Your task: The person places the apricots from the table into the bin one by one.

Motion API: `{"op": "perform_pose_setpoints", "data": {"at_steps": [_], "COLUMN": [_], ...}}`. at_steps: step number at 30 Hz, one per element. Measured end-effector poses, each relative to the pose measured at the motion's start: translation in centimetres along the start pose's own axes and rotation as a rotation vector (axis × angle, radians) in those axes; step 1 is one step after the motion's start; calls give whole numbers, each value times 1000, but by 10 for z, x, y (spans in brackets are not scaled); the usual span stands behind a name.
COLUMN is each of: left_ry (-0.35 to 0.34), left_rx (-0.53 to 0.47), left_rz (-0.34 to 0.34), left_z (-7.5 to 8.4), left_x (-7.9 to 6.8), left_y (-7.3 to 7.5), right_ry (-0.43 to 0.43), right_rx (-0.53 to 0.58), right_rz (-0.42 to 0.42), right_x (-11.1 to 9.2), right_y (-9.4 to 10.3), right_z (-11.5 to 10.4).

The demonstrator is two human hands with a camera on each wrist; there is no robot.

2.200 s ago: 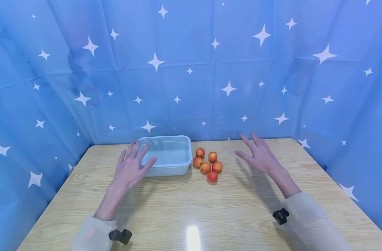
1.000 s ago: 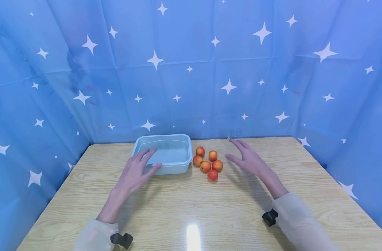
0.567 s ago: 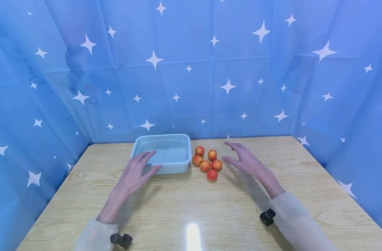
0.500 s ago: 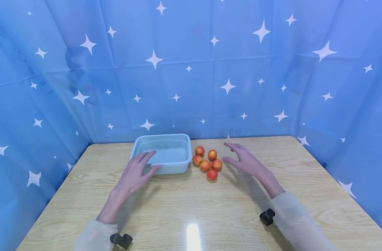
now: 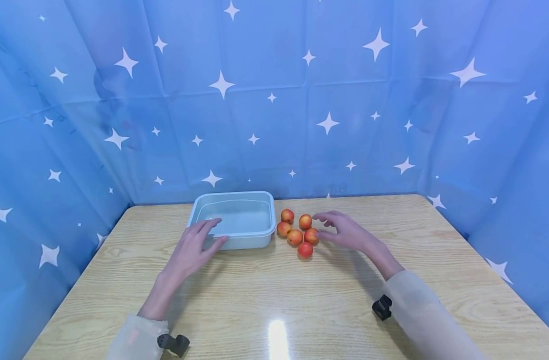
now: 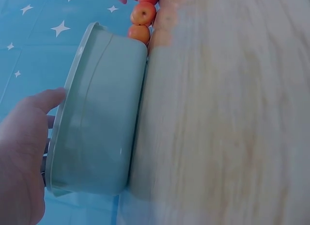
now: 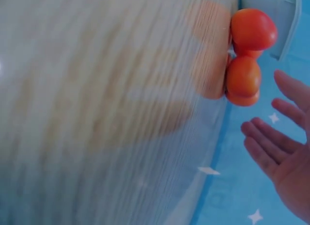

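Note:
A pale blue plastic tub [image 5: 244,243] stands near the table's back edge. My left hand [image 5: 189,254] hovers at its front left, fingers relaxed and holding nothing; in the left wrist view its thumb overlaps the rim of the tub. Several small red-and-yellow apples lie in a cluster to the right of the tub, with a redder apple [image 5: 305,250] at the front. My right hand [image 5: 348,234] is just right of the cluster, and its thumb overlaps the rightmost apple [image 5: 311,236] in the head view. In the right wrist view, its loosely bent fingers [image 7: 264,154] stand beside the apples.
The light wood table [image 5: 274,295] extends in front of the tub and apples. A blue curtain [image 5: 274,140] with white stars hangs behind it and along both sides. Each wrist carries a small black camera [image 5: 173,344].
My right hand has moved left and down to the apple cluster, its fingers coming closer together. My left hand first shifted slightly toward the tub, then stayed nearly still. Tub and apples have not moved.

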State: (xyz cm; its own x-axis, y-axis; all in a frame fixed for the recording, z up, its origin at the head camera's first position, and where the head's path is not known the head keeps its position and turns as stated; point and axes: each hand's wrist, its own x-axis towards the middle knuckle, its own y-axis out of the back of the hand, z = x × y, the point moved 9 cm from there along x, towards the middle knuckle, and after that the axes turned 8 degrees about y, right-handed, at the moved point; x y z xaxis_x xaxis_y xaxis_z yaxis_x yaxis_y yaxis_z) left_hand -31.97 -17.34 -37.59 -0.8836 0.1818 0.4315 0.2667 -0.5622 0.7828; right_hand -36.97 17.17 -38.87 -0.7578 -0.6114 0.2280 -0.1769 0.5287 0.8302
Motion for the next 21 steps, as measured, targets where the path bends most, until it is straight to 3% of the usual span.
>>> {"op": "perform_pose_setpoints", "data": {"at_steps": [9,21], "left_ry": [-77,-52], "left_rx": [-53,-140], "left_rz": [72,82], "left_z": [0,-3], "left_x": [-2,-1], "left_y": [1,2], "right_ry": [52,64], "right_rx": [-8,-23], "right_rz": [-99,-167], "right_x": [9,14], "right_y": [-14,-22], "right_z": [-3,-4]}}
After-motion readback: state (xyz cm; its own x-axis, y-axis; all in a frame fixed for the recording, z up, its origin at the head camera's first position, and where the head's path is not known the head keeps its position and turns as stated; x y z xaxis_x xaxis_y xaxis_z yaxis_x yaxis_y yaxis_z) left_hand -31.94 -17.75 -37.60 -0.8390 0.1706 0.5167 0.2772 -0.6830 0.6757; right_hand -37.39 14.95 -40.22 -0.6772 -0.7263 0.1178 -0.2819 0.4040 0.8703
